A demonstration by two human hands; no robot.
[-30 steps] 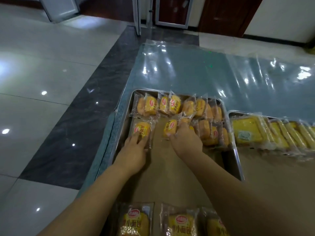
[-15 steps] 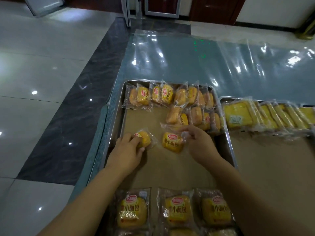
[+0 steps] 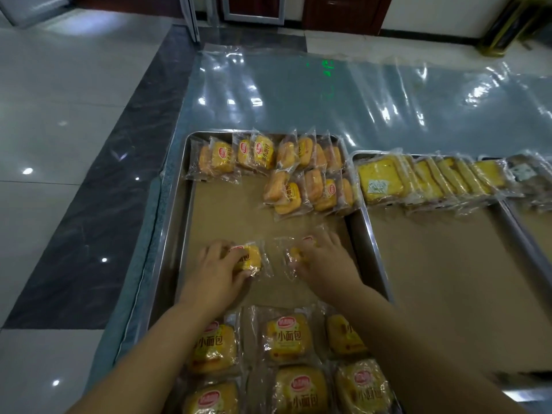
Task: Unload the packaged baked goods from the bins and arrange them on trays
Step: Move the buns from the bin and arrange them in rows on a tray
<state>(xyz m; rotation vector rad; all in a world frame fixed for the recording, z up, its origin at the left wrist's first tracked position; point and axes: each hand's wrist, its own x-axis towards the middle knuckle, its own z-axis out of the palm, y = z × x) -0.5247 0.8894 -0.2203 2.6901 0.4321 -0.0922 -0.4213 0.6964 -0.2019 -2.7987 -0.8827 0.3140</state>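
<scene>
A metal tray (image 3: 174,210) lined with brown paper holds small yellow bread packets. Two overlapping rows of packets (image 3: 277,168) lean at its far end, and several packets (image 3: 286,339) lie flat at the near end. My left hand (image 3: 215,270) grips one bread packet (image 3: 249,258) on the paper in the tray's middle. My right hand (image 3: 325,264) covers and holds a second bread packet (image 3: 294,253) beside it; most of that packet is hidden under my fingers.
A second metal tray (image 3: 373,243) to the right carries a row of larger sliced-cake packets (image 3: 418,180) along its far edge, with bare brown paper nearer me. A third tray's corner (image 3: 534,216) shows at far right. Shiny plastic sheeting (image 3: 328,97) covers the table beyond; tiled floor lies left.
Both hands have drawn their packets from the far rows back toward me, to the tray's middle. The camera has tilted down, showing more of the near packets.
</scene>
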